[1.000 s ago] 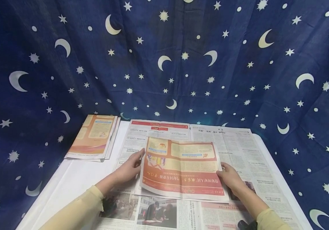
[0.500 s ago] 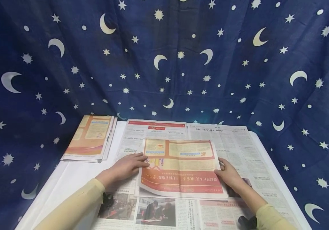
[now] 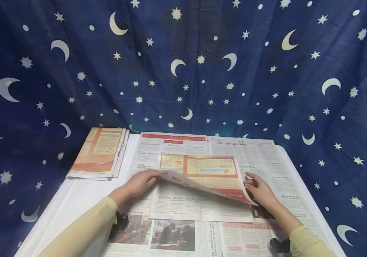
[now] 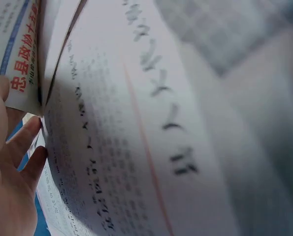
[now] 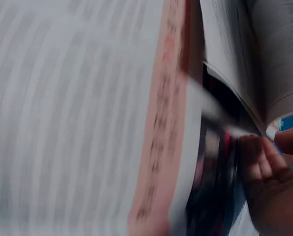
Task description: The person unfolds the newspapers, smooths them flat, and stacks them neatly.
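A folded newspaper with an orange and red page lies mid-table on a spread-out newspaper. My left hand pinches the left edge of its top page, thumb on one face and fingers on the other. That page's near side is lifted and curls back, baring the printed sheet beneath. At the right edge, my right hand holds the page's corner between thumb and fingers. In the left wrist view the left hand is beside the bowed paper; in the right wrist view the right hand grips a curled edge.
A stack of folded newspapers lies at the table's back left. White tabletop shows along the left side. Behind the table hangs a dark blue curtain with moons and stars.
The left hand has gone from resting on the page's left edge to pinching it. The page's near side has lifted and folded away from me, hiding most of its red band.
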Motion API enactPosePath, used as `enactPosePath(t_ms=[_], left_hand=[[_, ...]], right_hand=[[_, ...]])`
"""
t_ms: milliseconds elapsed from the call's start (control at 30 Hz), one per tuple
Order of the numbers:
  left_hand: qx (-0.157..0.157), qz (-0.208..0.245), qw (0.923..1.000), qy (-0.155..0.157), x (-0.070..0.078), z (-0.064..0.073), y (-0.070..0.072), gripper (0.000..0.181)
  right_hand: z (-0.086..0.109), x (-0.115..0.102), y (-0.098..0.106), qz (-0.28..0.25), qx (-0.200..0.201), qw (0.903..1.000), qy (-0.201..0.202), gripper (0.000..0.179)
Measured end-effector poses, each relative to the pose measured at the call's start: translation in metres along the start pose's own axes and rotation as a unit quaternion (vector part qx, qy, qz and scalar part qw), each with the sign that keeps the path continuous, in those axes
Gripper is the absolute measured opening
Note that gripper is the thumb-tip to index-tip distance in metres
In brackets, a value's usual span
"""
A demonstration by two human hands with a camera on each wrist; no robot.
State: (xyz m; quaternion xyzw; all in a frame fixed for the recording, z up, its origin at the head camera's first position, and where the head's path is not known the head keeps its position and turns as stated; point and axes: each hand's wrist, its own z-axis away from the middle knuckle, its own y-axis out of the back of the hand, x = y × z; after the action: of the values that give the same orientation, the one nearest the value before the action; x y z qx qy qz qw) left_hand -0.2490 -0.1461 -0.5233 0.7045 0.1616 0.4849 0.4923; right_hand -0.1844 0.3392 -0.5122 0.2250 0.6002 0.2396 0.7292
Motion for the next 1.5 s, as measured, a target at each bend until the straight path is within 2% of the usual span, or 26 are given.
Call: enactPosePath(t_ms=[133, 267, 433, 667, 867, 967, 1100, 1267, 1367, 1500], left_hand=[[0.004, 0.068, 0.9948, 0.076, 0.001, -0.005, 0.004, 0.043], [0.009, 0.129, 0.9860, 0.105, -0.001, -0.010, 0.007, 0.046], [0.015, 0.163, 0.9801, 0.112, -0.005, -0.020, 0.008, 0.047], [0.016, 0.198, 0.9724, 0.123, -0.005, -0.029, 0.009, 0.050], [0.035, 0.243, 0.9592, 0.141, -0.005, -0.031, 0.011, 0.051], [0.045, 0.275, 0.9507, 0.137, -0.005, -0.031, 0.011, 0.049], [0.056, 0.278, 0.9515, 0.119, -0.006, -0.035, 0.010, 0.052], [0.093, 0.250, 0.9560, 0.123, 0.000, -0.042, 0.013, 0.048], [0.109, 0.255, 0.9524, 0.127, 0.005, -0.046, 0.018, 0.047], [0.115, 0.262, 0.9493, 0.130, 0.008, -0.050, 0.022, 0.047]], right_hand=[[-0.003, 0.009, 0.010, 0.005, 0.001, 0.9989, 0.046, 0.063], [-0.010, 0.008, 0.013, 0.005, -0.005, 0.9977, 0.067, 0.070], [-0.025, -0.004, 0.009, -0.009, -0.010, 0.9976, 0.068, 0.073], [-0.047, -0.011, 0.003, 0.003, 0.007, 0.9991, 0.042, 0.056], [-0.057, -0.016, 0.000, -0.008, 0.035, 0.9991, 0.023, 0.052], [-0.059, -0.021, 0.000, -0.031, 0.053, 0.9978, 0.025, 0.051], [-0.060, -0.031, 0.001, -0.053, 0.070, 0.9957, 0.029, 0.052], [-0.062, -0.041, 0.003, -0.062, 0.085, 0.9938, 0.035, 0.054], [-0.064, -0.044, 0.005, -0.064, 0.103, 0.9915, 0.047, 0.055], [-0.066, -0.049, 0.009, -0.063, 0.130, 0.9868, 0.074, 0.050]])
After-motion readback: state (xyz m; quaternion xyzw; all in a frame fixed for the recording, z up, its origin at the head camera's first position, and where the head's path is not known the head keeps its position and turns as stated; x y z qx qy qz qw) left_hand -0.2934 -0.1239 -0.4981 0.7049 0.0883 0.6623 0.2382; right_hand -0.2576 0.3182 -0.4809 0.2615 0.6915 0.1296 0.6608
